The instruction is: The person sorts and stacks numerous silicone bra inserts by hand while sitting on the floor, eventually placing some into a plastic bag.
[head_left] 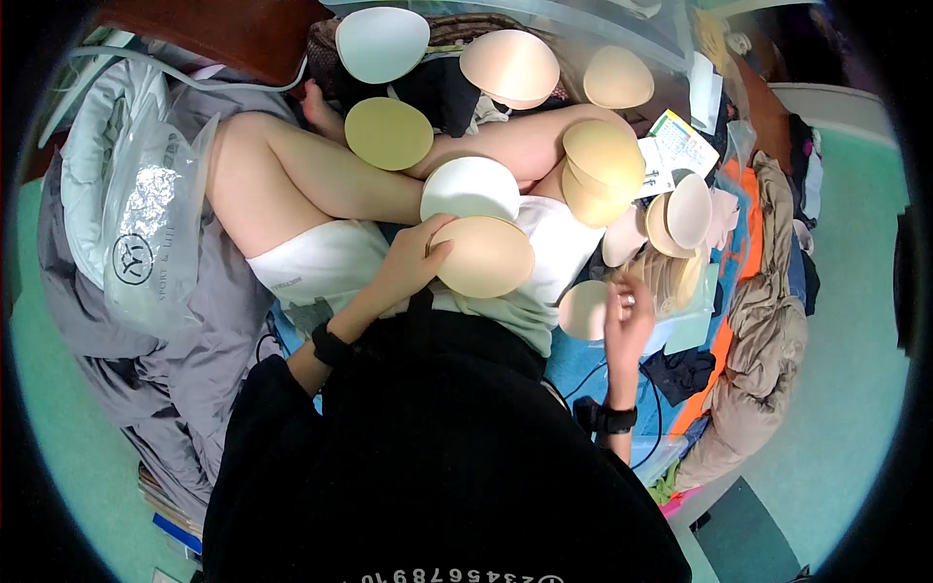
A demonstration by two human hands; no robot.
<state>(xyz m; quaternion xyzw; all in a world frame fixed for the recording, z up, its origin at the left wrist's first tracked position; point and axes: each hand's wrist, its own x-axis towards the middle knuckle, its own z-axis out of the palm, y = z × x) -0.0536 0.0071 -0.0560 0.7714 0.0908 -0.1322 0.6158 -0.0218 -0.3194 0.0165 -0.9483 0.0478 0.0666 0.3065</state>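
Note:
In front of my body, my left hand [416, 260] pinches a beige oval bra pad [489, 257] by its left edge, thumb on top. Just beyond it, a white bra pad [470, 187] rests on my lap. My right hand [630, 313] is at the right with curled fingers. A round beige pad [581, 311] sits against its left side; whether the fingers grip it is hidden. Close to that hand stands a row of stacked pads [661, 280] in a clear container. Two overlapping yellowish pads [603, 165] lie on my leg.
Further pads lie ahead: a pale one [383, 46], a yellow-green one [389, 134], a peach one [509, 66]. A printed card [685, 139] is at the right. Grey bedding [224, 389] and a clear plastic bag [151, 243] fill the left; a brown quilt [758, 360] lies right.

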